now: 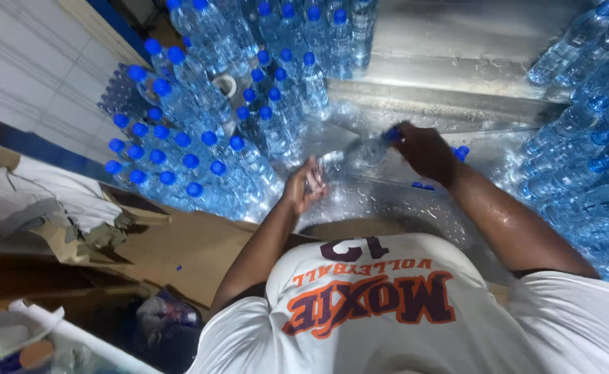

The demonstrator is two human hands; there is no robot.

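Both hands' grip (304, 183) (422, 149) on clear bottle (360, 154)

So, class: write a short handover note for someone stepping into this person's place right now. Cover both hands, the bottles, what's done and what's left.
Left hand: closed round the lower end of a clear plastic bottle lying sideways over the wet metal counter.
Right hand: grip on the bottle's blue cap.
Done: rows of capped bottles stand on the left, and more are stacked on the right.
Left: whether this cap is tight cannot be told. A few loose blue caps lie beside the right hand.
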